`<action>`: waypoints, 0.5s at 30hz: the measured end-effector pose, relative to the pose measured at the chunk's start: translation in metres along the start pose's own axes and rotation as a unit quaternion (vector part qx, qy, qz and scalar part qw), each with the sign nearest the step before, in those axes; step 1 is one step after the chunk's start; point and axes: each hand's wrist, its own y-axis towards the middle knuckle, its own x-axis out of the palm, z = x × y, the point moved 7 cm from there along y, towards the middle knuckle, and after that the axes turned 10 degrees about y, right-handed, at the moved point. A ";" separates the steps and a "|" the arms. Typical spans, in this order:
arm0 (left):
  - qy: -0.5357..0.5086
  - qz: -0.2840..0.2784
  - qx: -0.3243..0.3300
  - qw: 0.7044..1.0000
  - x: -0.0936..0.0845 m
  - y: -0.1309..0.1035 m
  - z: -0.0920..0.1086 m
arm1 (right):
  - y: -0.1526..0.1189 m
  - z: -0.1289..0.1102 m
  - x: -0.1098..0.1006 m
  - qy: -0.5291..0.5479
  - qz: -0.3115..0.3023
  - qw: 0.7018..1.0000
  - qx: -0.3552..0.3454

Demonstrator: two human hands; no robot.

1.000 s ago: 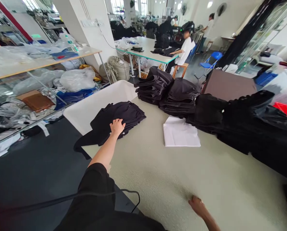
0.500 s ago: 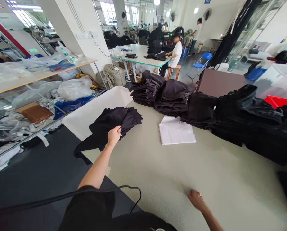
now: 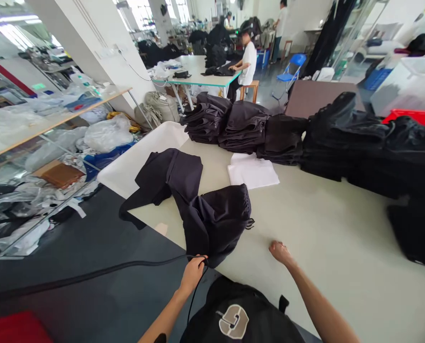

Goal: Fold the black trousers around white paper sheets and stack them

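Observation:
A pair of black trousers (image 3: 219, 219) lies loosely spread over the table's near left edge, its gathered waistband and dangling drawstring (image 3: 250, 223) toward the right. My left hand (image 3: 193, 272) pinches the trousers at their near edge, beside the table rim. A black cable (image 3: 126, 265) runs across at that hand; whether it touches the fingers is unclear. My right hand (image 3: 279, 250) rests on the tabletop (image 3: 326, 228), right of the trousers, with its fingers curled closed; anything inside is hidden. Folded white cloth or paper (image 3: 253, 171) lies farther back.
Stacks of folded black garments (image 3: 246, 126) line the table's far side. More black fabric (image 3: 415, 233) sits at the right. A shelf with plastic bags (image 3: 108, 136) stands left. Behind, a person in a white shirt (image 3: 248, 59) sits at another table (image 3: 198, 76).
My left hand has drawn the trousers toward me and right, unfolding them across the table edge. My right hand stays closed on the table. The view has shifted somewhat.

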 end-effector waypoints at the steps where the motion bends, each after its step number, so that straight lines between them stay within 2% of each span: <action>1: 0.018 -0.007 -0.013 1.000 0.002 -0.005 -0.006 | -0.001 0.002 0.000 0.029 0.008 1.000 0.007; 5: 0.107 -0.073 -0.058 0.990 0.003 -0.012 -0.024 | -0.005 0.010 0.004 0.177 0.032 0.983 0.037; 7: 0.132 -0.104 -0.048 0.985 0.001 -0.005 -0.013 | -0.006 0.008 0.007 0.243 0.034 0.968 0.042; 8: 0.129 -0.101 -0.027 0.986 -0.002 0.002 0.002 | -0.007 0.003 0.007 0.280 0.033 0.959 0.041; 10: 0.101 -0.059 0.042 0.992 -0.008 0.019 0.050 | -0.007 -0.010 0.007 0.397 0.026 0.917 0.037; 13: 0.070 0.004 0.141 0.987 -0.005 0.046 0.142 | -0.007 -0.040 0.011 0.610 -0.009 0.792 0.031; 14: 0.080 -0.001 0.154 0.985 0.002 0.055 0.170 | -0.007 -0.050 0.013 0.650 -0.023 0.759 0.030; 15: 0.097 -0.015 0.154 0.983 0.010 0.063 0.194 | -0.007 -0.059 0.015 0.668 -0.034 0.743 0.028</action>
